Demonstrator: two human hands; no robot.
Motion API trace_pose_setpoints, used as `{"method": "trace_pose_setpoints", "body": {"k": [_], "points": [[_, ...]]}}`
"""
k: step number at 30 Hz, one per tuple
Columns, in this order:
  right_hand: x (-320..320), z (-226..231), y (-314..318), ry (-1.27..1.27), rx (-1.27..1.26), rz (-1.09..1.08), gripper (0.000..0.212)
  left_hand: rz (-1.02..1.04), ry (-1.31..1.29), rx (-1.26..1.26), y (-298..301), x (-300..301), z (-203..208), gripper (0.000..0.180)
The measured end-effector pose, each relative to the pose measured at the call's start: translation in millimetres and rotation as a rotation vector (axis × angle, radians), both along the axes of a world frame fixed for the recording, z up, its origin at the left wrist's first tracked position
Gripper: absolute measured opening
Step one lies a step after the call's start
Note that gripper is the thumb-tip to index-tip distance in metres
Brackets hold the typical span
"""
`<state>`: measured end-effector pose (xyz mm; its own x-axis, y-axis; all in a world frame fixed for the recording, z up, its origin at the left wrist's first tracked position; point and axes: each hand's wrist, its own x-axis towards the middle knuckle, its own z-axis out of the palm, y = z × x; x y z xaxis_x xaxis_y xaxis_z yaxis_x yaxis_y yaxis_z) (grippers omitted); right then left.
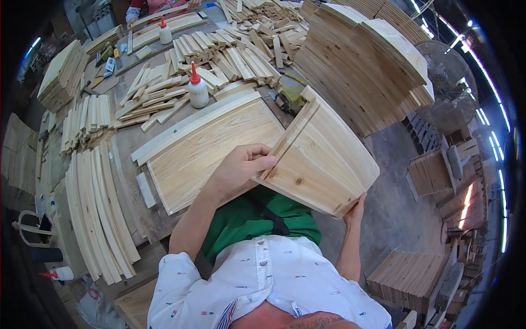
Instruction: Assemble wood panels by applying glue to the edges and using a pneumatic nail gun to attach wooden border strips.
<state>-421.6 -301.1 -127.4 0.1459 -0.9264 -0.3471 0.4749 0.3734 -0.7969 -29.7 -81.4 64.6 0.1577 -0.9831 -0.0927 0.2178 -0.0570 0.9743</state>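
Note:
A light wooden panel (323, 153) with a narrow strip along one edge is held tilted in front of my body, to the right. My left hand (246, 164) pinches its strip side, thumb on top. At the lower right corner my right hand (355, 210) grips the panel from below, its fingers partly hidden behind it. Flat on the workbench, beyond my left hand, lies another wooden panel (213, 148) with a strip (192, 126) along its far edge. A white glue bottle with a red nozzle (198, 90) stands just behind that panel.
Loose wooden strips (235, 60) heap the bench's far side, and long strips (98, 214) lie at the left. A tall panel stack (361, 66) rises at the right, near a green-yellow power tool (289, 100). Across the bench, another person's hand (131, 22) shows.

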Motion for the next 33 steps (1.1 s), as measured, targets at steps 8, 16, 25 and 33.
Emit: {"method": "trace_pose_setpoints", "body": {"k": [8, 16, 25, 33], "points": [[-64, -20, 21, 0.039, 0.063, -0.174, 0.06, 0.043, 0.102, 0.032, -27, -36, -46, 0.027], [-147, -6, 69, 0.131, 0.113, -0.236, 0.047, -0.036, -0.057, 0.07, -58, -93, -75, 0.035], [-250, 12, 97, 0.154, 0.087, -0.09, 0.039, -0.113, 0.104, 0.324, -133, -145, -125, 0.033], [-327, 24, 109, 0.062, 0.155, -0.272, 0.046, -0.328, 0.105, 0.322, -191, -226, -138, 0.037]]}}
